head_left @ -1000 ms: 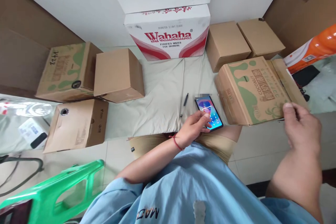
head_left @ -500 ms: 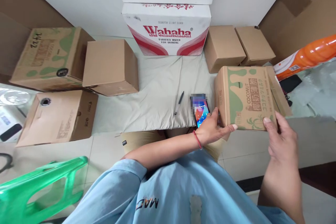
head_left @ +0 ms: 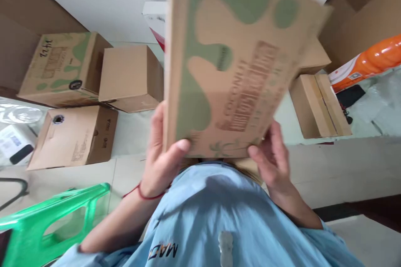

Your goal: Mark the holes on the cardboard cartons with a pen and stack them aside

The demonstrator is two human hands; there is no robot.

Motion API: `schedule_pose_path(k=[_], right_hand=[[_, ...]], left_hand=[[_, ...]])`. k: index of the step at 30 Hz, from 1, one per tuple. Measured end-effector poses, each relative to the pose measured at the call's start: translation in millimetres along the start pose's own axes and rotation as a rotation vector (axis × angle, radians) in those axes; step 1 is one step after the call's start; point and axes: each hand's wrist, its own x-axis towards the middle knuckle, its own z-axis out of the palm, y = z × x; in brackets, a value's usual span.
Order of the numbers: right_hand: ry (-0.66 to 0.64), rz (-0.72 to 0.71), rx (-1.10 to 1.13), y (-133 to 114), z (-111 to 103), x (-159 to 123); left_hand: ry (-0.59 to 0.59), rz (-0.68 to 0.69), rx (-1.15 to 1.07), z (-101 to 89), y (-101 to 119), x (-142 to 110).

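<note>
A cardboard box (head_left: 238, 50) with green splash print and the word COCONUT is held up close in front of me, tilted and blurred by motion. My left hand (head_left: 161, 154) grips its lower left corner, thumb on the printed face. At the lower right corner, my right hand (head_left: 271, 156) holds it, thumb on the front and fingers behind. The box hides the middle of the table, where the pen and phone lay, and most of the white Wahaha carton (head_left: 155, 21).
At the left stand a green-printed box (head_left: 53, 64), a plain box (head_left: 123, 71) and a lower box (head_left: 65, 133). A narrow box (head_left: 319, 106) and an orange bottle (head_left: 369, 62) are at the right. A green stool (head_left: 62, 217) stands lower left.
The coconut box has been lifted off the table's right side and brought to the middle, nearer the camera. Both hands moved left with it, uncovering a narrow box at the right.
</note>
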Motion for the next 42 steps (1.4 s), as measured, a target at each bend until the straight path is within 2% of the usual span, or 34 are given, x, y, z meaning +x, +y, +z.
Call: schedule_pose_path(k=[2,4,6,9,11,15,20,22,25,30,32,33,34,36,37,40,42], right_hand=[[-0.199,-0.057,0.002,6,23,9],[-0.336,-0.147,-0.133,14,36,18],[-0.328,-0.181,-0.406,27,39,23],[-0.164,-0.07,-0.839,55,24,22],[-0.12,0.042,-1.04,75,10,15],[-0.169,0.184,-1.245,97,1,2],[-0.132,0.228,-1.276,92,15,0],[-0.108,0.256,-1.268,89,12,5],[-0.037,0.324,-1.272,92,-12,14],[0.128,0.475,-1.351,103,-80,31],[0.188,0.475,-1.358,103,-94,37],[0.209,0.428,-1.351,101,-94,40],[0.208,0.355,-1.335,97,-87,42],[0.103,0.2,-1.27,88,-59,46],[-0.036,0.161,-1.215,83,-38,48],[-0.568,0.199,-1.082,71,28,57],[-0.758,0.178,-1.113,67,60,63]], left_hand=[[0.213,-0.109,-0.039,-23.0,11,-7],[0.381,-0.292,-0.033,-42.0,21,-17],[0.499,-0.464,0.015,-58.5,29,-30],[0.579,-0.536,0.1,-80.6,34,-48],[0.575,-0.54,0.138,-92.9,33,-58],[0.512,-0.55,0.162,-104.1,24,-69],[0.485,-0.592,0.125,-96.3,17,-75],[0.482,-0.629,0.104,-93.6,14,-76],[0.472,-0.654,0.072,-92.4,10,-76],[0.459,-0.654,0.024,-94.2,2,-73],[0.461,-0.667,0.002,-95.1,-1,-72],[0.46,-0.676,-0.004,-95.4,-2,-71],[0.459,-0.685,-0.004,-95.4,-2,-71],[0.457,-0.697,0.006,-94.5,-2,-68],[0.454,-0.701,0.012,-93.6,-2,-66],[0.437,-0.709,0.0,-90.4,2,-61],[0.424,-0.72,-0.023,-88.9,4,-58]])
